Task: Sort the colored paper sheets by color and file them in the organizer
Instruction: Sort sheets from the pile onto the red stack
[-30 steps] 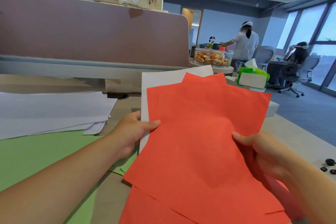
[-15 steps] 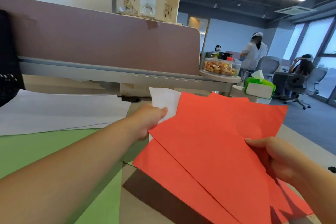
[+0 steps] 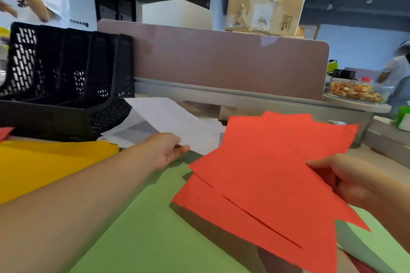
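Observation:
My right hand (image 3: 352, 179) grips a fanned stack of red sheets (image 3: 266, 179) by its right edge, held above the desk. My left hand (image 3: 166, 150) reaches forward and pinches a white sheet (image 3: 170, 117) by its near corner, over a pile of white sheets (image 3: 131, 133). Green sheets (image 3: 155, 228) lie on the desk below my arms. Yellow sheets (image 3: 44, 162) lie at the left. The black mesh organizer (image 3: 66, 86), with several upright slots, stands at the back left.
A mauve desk partition (image 3: 221, 62) runs along the back, with a cardboard box (image 3: 266, 4) on top. A snack container (image 3: 355, 92) and a green tissue box (image 3: 402, 117) sit at the right. People stand at the far left and far right.
My left hand pulled the white sheet out from behind the red stack and carried it left toward the white pile. My view swung left, bringing the organizer and yellow sheets into sight.

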